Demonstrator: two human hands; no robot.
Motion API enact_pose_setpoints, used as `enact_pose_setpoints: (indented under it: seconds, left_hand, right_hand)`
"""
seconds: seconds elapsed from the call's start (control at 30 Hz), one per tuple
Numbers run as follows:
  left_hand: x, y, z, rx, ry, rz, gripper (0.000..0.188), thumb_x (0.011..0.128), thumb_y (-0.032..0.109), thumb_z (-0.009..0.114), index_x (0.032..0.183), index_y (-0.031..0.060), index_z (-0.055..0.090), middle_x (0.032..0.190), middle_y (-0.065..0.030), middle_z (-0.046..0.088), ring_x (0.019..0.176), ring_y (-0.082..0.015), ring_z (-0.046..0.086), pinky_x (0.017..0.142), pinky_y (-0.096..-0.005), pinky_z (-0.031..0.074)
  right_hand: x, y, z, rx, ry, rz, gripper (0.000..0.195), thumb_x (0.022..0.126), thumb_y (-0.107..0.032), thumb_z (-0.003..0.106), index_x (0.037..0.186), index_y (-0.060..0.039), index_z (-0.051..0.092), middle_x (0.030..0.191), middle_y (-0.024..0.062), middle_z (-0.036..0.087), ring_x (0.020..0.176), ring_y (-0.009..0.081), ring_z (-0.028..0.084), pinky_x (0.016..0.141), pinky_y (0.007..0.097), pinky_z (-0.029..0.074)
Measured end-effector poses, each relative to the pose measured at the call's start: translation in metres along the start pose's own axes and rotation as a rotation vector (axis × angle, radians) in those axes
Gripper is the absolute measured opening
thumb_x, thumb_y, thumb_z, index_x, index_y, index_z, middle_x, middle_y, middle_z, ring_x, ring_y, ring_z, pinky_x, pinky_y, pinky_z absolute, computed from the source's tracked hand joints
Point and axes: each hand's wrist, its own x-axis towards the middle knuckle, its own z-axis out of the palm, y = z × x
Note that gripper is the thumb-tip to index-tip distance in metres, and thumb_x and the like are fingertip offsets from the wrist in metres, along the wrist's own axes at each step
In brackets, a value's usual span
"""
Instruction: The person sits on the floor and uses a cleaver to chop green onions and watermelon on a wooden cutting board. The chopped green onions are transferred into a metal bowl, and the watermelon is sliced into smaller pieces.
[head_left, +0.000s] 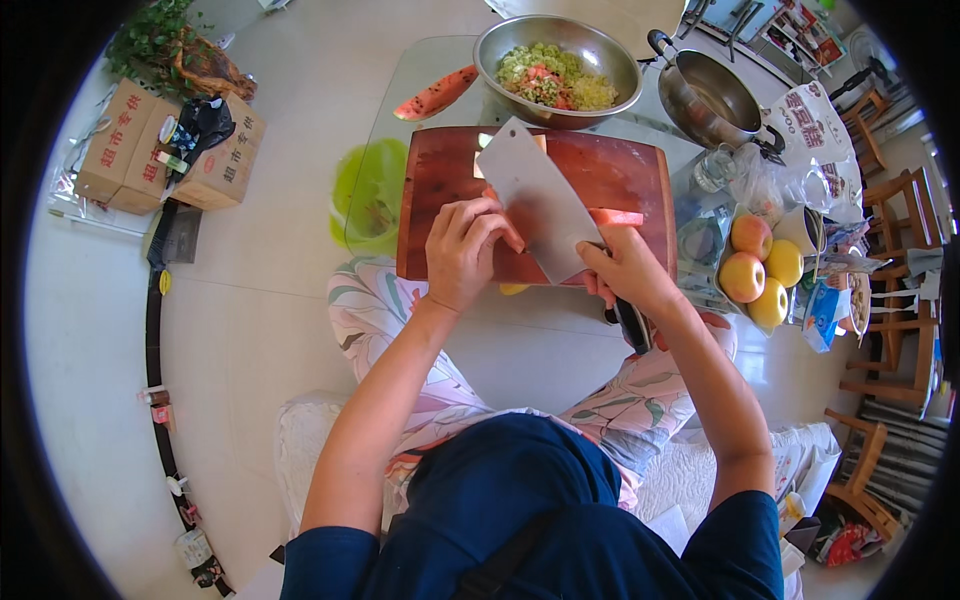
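My right hand (626, 270) grips the dark handle of a broad cleaver (536, 202), its blade slanting up and left over a wooden cutting board (442, 165). With bent fingers my left hand (465, 247) holds a piece of watermelon (508, 225) against the board, just left of the blade. Beyond my right hand lies another watermelon piece (616, 217). Pale pieces are partly hidden behind the blade's upper end. A steel bowl (487, 71) behind the board holds chopped green and red bits. Left of it, a watermelon wedge (439, 94) rests on the glass table.
A steel pan (709, 97) with black handles stands at the back right. Apples (744, 276), a glass jar (712, 171) and plastic bags crowd the right side. A green bin (367, 196) stands at the table's left. Cardboard boxes (120, 142) sit on the floor farther left.
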Motion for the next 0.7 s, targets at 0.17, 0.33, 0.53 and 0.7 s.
enact_pose_setpoints:
  seconds: [0.17, 0.33, 0.53, 0.7]
  left_hand:
    - [-0.004, -0.001, -0.001, 0.024, -0.012, 0.006, 0.019, 0.074, 0.001, 0.07, 0.088, 0.01, 0.06, 0.098, -0.0017, 0.063, 0.087, -0.0259, 0.06, 0.076, -0.0366, 0.049]
    - [-0.006, -0.001, 0.001, 0.036, -0.02, 0.014, 0.019, 0.074, 0.002, 0.07, 0.088, 0.0102, 0.06, 0.098, -0.0019, 0.063, 0.088, -0.0262, 0.06, 0.075, -0.0368, 0.048]
    - [-0.003, -0.001, -0.003, 0.033, -0.084, 0.013, 0.028, 0.074, 0.005, 0.072, 0.098, 0.0104, 0.06, 0.103, -0.0024, 0.063, 0.096, -0.0268, 0.058, 0.084, -0.0393, 0.045]
    - [0.02, -0.006, -0.009, -0.011, -0.265, 0.03, 0.044, 0.072, 0.016, 0.077, 0.112, 0.0096, 0.058, 0.114, -0.0058, 0.061, 0.11, -0.0295, 0.054, 0.095, -0.0413, 0.041]
  right_hand:
    - [-0.015, -0.01, -0.011, -0.004, 0.032, -0.016, 0.022, 0.094, -0.013, 0.051, 0.087, 0.0047, 0.061, 0.059, 0.0059, 0.059, 0.041, 0.0089, 0.051, 0.041, 0.0258, 0.043]
    - [-0.025, -0.008, -0.02, 0.005, 0.075, 0.016, 0.022, 0.095, -0.016, 0.052, 0.088, 0.0036, 0.061, 0.059, 0.0049, 0.059, 0.042, 0.0079, 0.05, 0.042, 0.0247, 0.043]
    - [-0.041, -0.012, -0.024, 0.008, 0.155, -0.014, 0.024, 0.096, -0.018, 0.053, 0.086, 0.003, 0.059, 0.06, 0.0048, 0.059, 0.042, 0.0073, 0.049, 0.042, 0.0247, 0.043]
    - [-0.056, -0.01, -0.03, -0.029, 0.204, -0.014, 0.026, 0.096, -0.019, 0.054, 0.081, 0.0014, 0.056, 0.06, 0.0045, 0.059, 0.042, 0.0071, 0.049, 0.042, 0.0247, 0.043]
